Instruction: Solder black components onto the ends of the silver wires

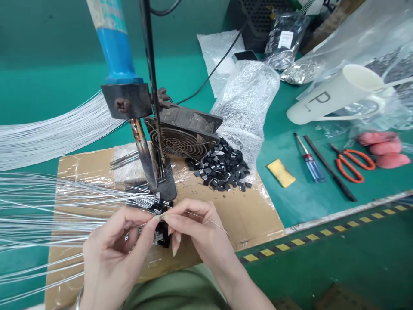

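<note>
My left hand point(118, 254) is closed, thumb and forefinger pinching a thin wire near its end. Fingertip to fingertip with it, my right hand point(200, 228) is closed in a pinch too. A thin silvery strand point(220, 226) runs out past the right hand's fingers; the pinched tip itself is too small to make out. Just behind the fingers, a soldering iron point(143, 148) with a blue handle points down in a clamp. White wires point(74, 224) fan in from the left, several with black connectors point(164, 239) on their ends, gathered beneath my hands.
A small fan point(183, 129) stands behind the iron, beside a pile of black connectors point(222, 165) on cardboard point(251, 215). Rightward lie a yellow sponge point(281, 173), screwdriver point(311, 161), black rod-like tool point(332, 170), orange-handled pliers point(351, 163) and white mug point(338, 94). More wires point(58, 137) lie back left.
</note>
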The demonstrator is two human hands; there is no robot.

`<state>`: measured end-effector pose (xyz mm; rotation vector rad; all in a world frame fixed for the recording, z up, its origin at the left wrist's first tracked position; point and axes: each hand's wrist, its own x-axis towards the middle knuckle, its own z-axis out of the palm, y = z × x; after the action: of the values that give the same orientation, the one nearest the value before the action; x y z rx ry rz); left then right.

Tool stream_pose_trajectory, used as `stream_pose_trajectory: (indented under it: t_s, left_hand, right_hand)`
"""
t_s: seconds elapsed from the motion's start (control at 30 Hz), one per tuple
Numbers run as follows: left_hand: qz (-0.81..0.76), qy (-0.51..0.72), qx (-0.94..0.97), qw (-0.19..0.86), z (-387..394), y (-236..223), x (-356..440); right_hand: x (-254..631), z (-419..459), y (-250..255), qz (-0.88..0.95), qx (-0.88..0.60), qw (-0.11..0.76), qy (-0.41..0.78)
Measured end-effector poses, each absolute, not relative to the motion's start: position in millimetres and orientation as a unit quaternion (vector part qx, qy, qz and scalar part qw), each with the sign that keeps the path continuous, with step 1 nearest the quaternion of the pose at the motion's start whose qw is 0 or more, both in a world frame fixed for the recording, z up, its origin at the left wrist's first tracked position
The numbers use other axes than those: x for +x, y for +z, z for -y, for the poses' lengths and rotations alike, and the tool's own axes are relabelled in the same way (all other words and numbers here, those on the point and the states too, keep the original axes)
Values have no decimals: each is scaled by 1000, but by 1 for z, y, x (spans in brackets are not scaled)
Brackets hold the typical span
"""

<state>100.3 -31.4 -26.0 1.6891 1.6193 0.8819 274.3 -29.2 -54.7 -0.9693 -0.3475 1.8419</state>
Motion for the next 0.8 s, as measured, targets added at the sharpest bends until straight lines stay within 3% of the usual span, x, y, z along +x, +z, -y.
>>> stream_pose_trajectory:
  t_s: [0.8]
  left_hand:
    - [-642, 365, 611, 286, 44, -41, 108]
  right_hand:
    - [263, 37, -60, 141, -393, 540, 731]
